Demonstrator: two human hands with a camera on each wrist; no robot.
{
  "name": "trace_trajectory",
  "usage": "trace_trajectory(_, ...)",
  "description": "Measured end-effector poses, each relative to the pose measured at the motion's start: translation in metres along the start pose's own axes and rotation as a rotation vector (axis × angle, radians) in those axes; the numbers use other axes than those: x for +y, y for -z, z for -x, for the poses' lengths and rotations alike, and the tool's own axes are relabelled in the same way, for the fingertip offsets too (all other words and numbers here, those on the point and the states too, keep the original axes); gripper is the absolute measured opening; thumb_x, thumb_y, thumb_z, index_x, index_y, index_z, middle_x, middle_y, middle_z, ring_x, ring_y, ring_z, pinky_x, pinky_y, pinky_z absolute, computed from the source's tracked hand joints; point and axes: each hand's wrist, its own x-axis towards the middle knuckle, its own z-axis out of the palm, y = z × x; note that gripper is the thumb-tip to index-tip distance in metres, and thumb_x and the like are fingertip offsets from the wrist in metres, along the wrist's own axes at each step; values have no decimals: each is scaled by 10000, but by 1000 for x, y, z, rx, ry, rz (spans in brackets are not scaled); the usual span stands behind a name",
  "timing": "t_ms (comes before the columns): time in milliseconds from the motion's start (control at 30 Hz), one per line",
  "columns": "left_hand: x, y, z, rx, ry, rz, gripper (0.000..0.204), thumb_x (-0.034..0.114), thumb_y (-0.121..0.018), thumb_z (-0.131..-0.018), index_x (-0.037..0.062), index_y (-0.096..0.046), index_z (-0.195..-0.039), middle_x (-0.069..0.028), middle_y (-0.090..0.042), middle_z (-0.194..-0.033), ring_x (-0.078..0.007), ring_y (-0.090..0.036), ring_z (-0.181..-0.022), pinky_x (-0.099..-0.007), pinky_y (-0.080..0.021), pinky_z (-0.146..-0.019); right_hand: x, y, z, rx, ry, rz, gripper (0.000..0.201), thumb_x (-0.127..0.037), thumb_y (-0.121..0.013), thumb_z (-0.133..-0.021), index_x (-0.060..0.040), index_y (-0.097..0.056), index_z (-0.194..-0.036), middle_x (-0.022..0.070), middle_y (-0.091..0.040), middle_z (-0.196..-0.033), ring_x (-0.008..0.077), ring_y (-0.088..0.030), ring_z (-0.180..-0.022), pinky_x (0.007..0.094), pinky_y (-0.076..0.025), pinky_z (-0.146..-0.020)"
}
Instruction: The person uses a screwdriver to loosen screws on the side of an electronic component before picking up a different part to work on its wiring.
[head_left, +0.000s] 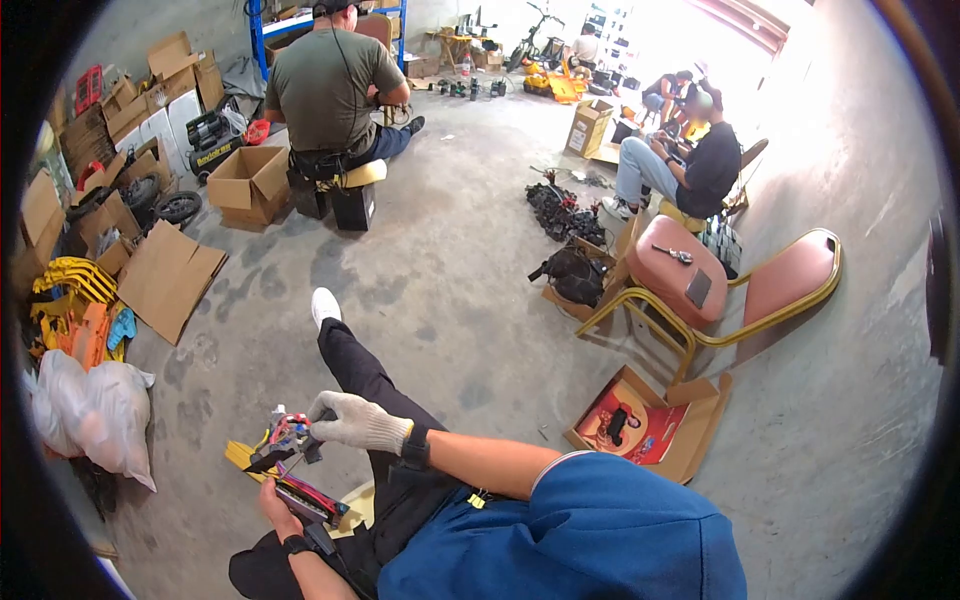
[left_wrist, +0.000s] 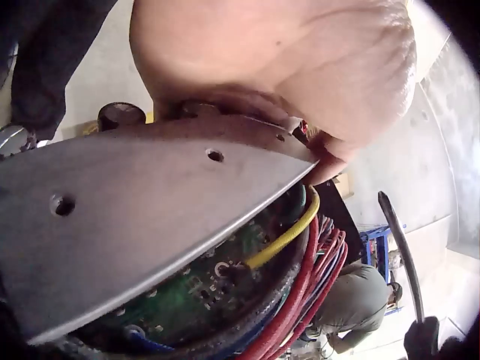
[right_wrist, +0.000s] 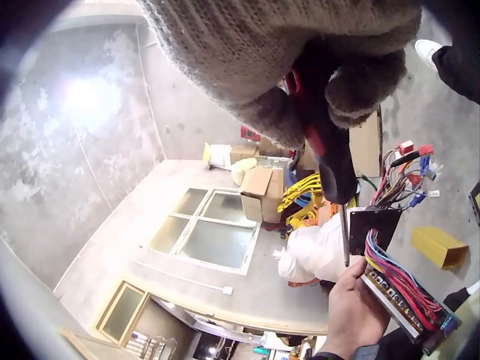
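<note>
My bare left hand (head_left: 283,512) grips a circuit board assembly, likely a controller. Its metal plate (left_wrist: 150,202) has screw holes and lies along the green board (left_wrist: 199,292). Red, blue and yellow wires (right_wrist: 397,279) run from the board through a black end plate (right_wrist: 375,225) to several coloured connectors (right_wrist: 424,154). In a knitted glove, my right hand (head_left: 358,420) holds a screwdriver (right_wrist: 330,154) by its black and red handle. The shaft points down beside the end plate, its tip near my left fingers in the right wrist view.
A yellow hollow housing (right_wrist: 439,247) lies beyond the board. To the left are a white plastic bag (head_left: 100,410) and flattened cardboard (head_left: 172,280). A pink chair (head_left: 675,265) and an open carton (head_left: 705,430) stand right. A seated person (head_left: 325,90) is ahead.
</note>
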Motion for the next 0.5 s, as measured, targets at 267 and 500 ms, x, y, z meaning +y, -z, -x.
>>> trace_trajectory(267, 12, -16, 10, -16, 6, -27, 285, 257, -543, -945, 29, -620, -1098, -28, -603, -1031, -173, -581, -964, -337, -454, -870, -2, 4, 0, 3, 6, 39, 332, -278, -672, -906, -11, -639, -1101, 95, -713, -944, 151, -663, -796, 293, -520, -664)
trace_trajectory(500, 13, -18, 10, -66, 86, 217, 315, 251, -513, -972, 33, -636, -1165, -68, -661, -1147, -206, -642, -1031, -376, -504, -916, 5, 2, 2, 23, 83, 112, 303, -297, -694, -900, -37, -676, -1056, 94, -698, -910, 157, -667, -810, 313, -536, -671)
